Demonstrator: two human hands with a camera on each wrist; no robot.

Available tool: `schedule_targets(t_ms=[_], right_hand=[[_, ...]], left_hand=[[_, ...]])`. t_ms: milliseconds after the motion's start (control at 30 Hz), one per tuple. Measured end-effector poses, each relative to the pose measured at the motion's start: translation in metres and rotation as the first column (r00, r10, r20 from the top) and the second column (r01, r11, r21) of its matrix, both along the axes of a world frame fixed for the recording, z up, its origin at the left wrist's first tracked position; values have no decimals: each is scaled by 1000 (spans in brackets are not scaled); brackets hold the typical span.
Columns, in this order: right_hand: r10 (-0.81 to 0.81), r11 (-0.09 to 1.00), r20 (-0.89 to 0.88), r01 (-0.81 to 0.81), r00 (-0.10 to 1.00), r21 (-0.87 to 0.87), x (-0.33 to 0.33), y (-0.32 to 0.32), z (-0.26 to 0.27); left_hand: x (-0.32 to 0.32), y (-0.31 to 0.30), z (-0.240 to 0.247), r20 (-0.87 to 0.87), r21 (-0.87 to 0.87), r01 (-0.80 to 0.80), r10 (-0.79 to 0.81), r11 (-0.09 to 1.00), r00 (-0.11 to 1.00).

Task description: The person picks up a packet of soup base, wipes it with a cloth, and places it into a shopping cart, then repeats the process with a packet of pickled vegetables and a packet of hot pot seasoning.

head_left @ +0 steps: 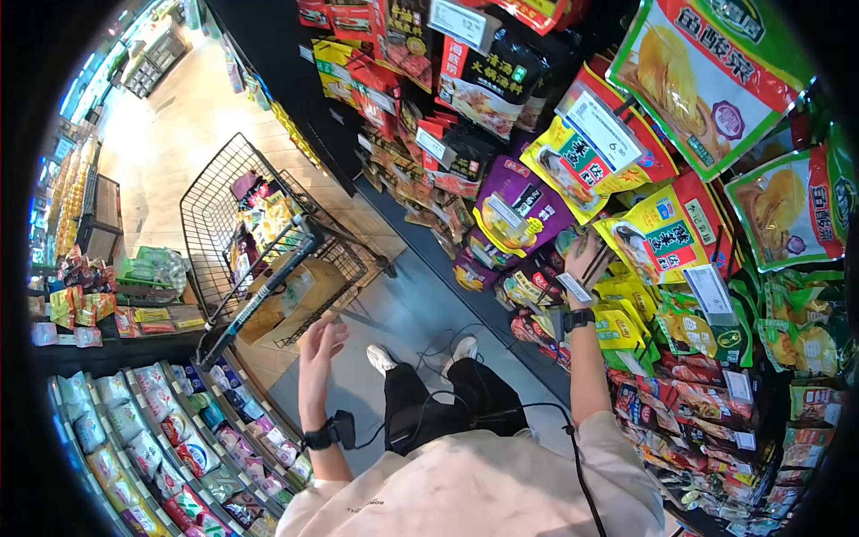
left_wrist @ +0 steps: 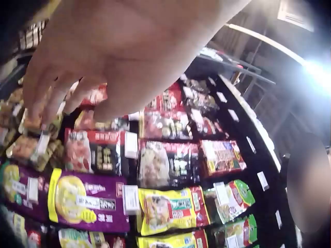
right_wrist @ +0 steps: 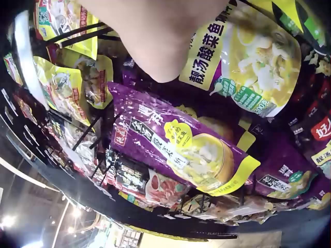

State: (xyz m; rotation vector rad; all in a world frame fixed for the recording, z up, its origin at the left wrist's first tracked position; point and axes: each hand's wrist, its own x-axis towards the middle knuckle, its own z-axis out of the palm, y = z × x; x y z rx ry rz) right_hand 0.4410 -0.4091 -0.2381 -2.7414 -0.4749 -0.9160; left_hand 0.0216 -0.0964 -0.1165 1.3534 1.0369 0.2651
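Observation:
My right hand (head_left: 586, 255) reaches in among the hanging seasoning packets of the shelf. Beside its fingers is a yellow and purple fish seasoning packet (right_wrist: 253, 59), which the hand partly overlaps in the right wrist view. The fingertips are hidden there, and I cannot tell whether they grip that packet. Just below the hand in the right wrist view hangs a purple packet (right_wrist: 178, 142) with a bowl of fish soup on it. My left hand (head_left: 320, 349) is held out in the air, fingers loosely bent, with nothing in it, between the cart and my body.
A black wire shopping cart (head_left: 201, 215) with packaged goods and a carton stands ahead to the left. Metal hooks (right_wrist: 77, 31) and price tags (head_left: 711, 294) stick out from the shelf. Bins of small bagged goods (head_left: 161, 438) line the lower left. A cable (head_left: 573, 465) runs along my right arm.

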Motion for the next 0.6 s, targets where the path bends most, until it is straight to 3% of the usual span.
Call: schedule_targets(t_ms=[100, 200, 233, 300, 333, 367, 433, 500, 533, 600], right_hand=[[-106, 992, -184, 117, 977, 52, 5, 3, -9], [173, 952, -172, -120, 970, 281, -6, 0, -33], [115, 988, -57, -109, 992, 106, -37, 12, -6], [300, 940, -258, -237, 919, 247, -64, 15, -20], [436, 863, -436, -229, 788, 449, -76, 11, -36], [579, 772, -569, -168, 584, 614, -92, 14, -48], [654, 739, -712, -14, 253, 674, -137, 42, -21], [744, 668, -651, -152, 150, 728, -178, 83, 13], [711, 701, -692, -189, 124, 687, -210, 120, 68], [772, 621, -635, -236, 21, 748, -240, 172, 115]], left_hand=[[-43, 15, 18, 40, -4, -146, 146, 989, 988], [-84, 34, 30, 51, 18, -235, 234, 972, 971], [-98, 41, 34, 51, 30, -261, 259, 965, 965], [-123, 60, 39, 99, 37, -292, 288, 956, 953], [-135, 69, 43, 133, 48, -310, 301, 950, 944], [-151, 76, 48, 158, 57, -340, 327, 939, 932], [-175, 92, 59, 191, 123, -387, 361, 914, 913], [-201, 113, 61, 240, 103, -425, 392, 899, 888], [-213, 123, 61, 252, 112, -421, 384, 900, 888], [-234, 145, 53, 251, 161, -393, 348, 905, 903]])
